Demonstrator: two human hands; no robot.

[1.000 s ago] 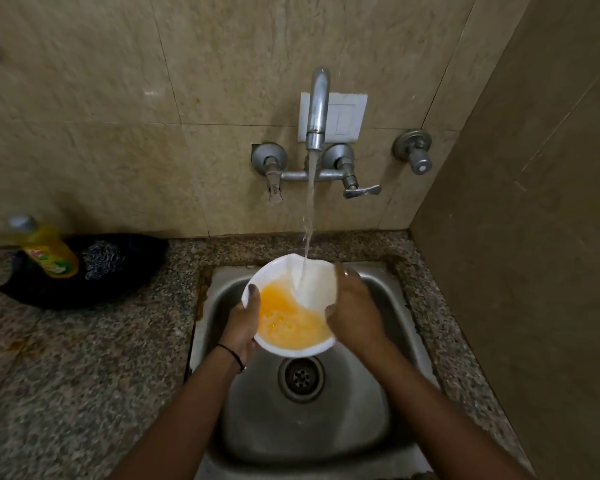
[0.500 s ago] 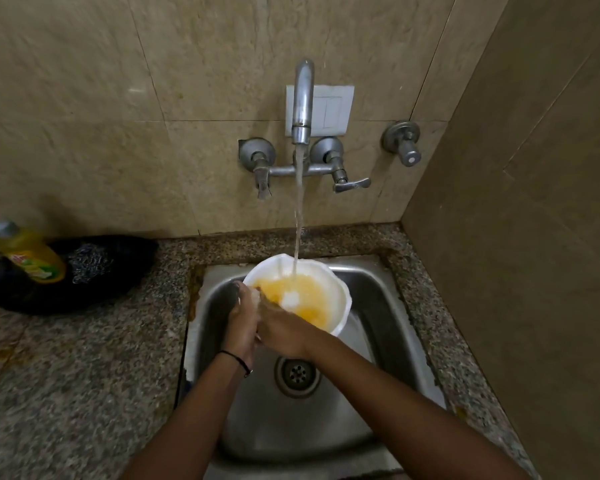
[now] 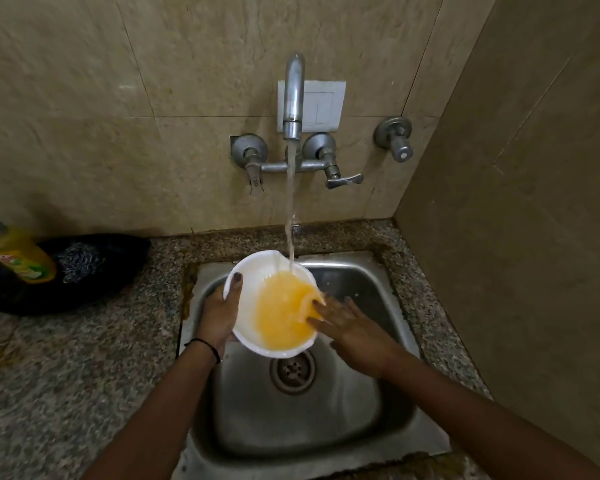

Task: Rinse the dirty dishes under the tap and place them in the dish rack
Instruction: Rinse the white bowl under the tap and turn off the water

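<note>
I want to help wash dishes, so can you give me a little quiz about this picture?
1. True or false: water from the tap is running into the bowl.
2. Which side's hand grips the bowl's rim? A. left B. right
3. Fill in: the yellow bottle is on the ____ side of the sink.
Key: 1. True. 2. A: the left hand grips it; the right hand only touches it with straight fingers. 3. Left.

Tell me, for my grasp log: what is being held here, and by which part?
The left hand grips the round white bowl by its left rim, thumb inside; the right hand, fingers straight, only touches its right side.
</note>
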